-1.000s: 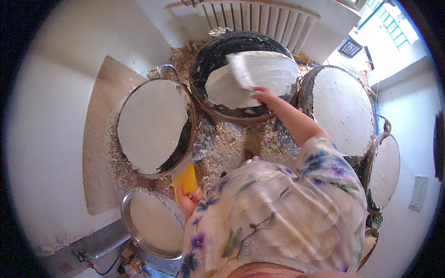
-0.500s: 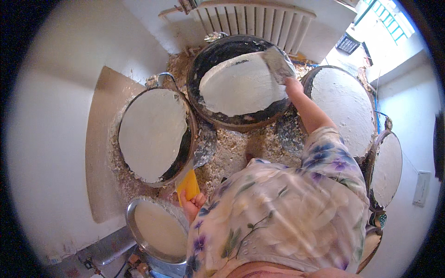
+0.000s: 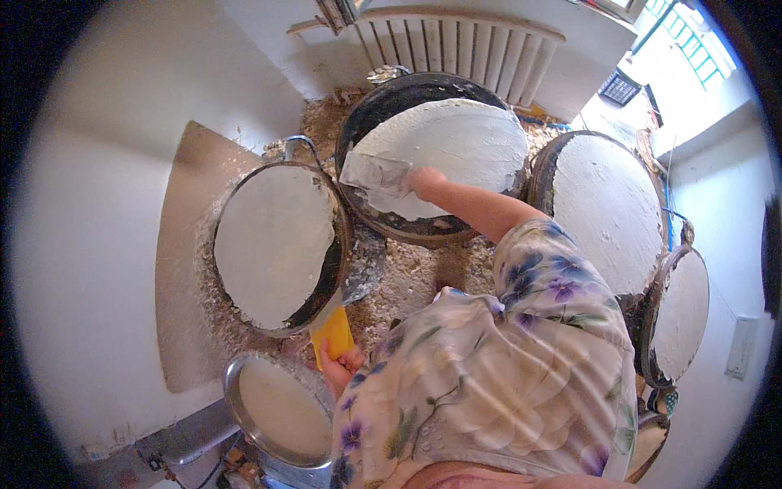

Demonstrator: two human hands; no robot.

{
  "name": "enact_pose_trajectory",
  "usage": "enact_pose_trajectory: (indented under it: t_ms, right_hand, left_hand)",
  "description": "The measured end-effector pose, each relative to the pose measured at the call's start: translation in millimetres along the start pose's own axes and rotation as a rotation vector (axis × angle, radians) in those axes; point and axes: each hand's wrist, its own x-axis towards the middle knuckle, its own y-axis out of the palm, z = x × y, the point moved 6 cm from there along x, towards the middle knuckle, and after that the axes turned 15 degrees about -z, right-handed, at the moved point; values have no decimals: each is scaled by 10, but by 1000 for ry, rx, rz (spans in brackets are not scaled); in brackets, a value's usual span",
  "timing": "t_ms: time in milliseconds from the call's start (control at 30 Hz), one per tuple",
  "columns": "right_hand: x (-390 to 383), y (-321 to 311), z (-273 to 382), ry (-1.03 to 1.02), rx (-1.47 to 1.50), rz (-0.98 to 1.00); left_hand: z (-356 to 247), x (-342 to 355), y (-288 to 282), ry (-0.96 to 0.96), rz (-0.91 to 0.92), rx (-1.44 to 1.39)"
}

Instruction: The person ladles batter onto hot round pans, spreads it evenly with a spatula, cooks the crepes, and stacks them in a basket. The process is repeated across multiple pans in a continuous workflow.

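My right hand (image 3: 423,183) grips a flat, pale, batter-smeared spreader (image 3: 375,173), held over the left part of a white layer (image 3: 464,143) on the large dark round griddle (image 3: 371,106). My left hand (image 3: 340,367) is closed on a yellow flat scraper (image 3: 332,334), low beside the left griddle (image 3: 273,244), whose surface carries a smooth white layer with a dark uneven margin. Below that, a shallow metal basin (image 3: 273,407) holds creamy liquid.
Two more coated griddles (image 3: 603,212) (image 3: 672,318) line my right, another partly showing lower down. A radiator (image 3: 456,53) and walls (image 3: 98,244) enclose the griddles. The floor (image 3: 407,269) is littered with flaky scraps. A black crate (image 3: 619,85) sits by the bright opening at top right.
My right hand and spreader have swept from the right side of the large griddle to its left side. The white layer reaches higher on the griddle. My left hand keeps its hold.
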Motion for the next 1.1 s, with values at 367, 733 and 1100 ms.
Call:
enact_pose_trajectory:
  t_ms: [367,733,1100]
  right_hand:
    - [-423,-470,-2546,814,144,-426]
    - [51,-56,-1256,715,1382,-16]
    - [784,-272,-651,70,-195,-111]
  left_hand:
    - [-49,43,-111,31,-30,-20]
    - [17,100,-23,26,-45,-67]
    - [36,56,-54,65,-4,-128]
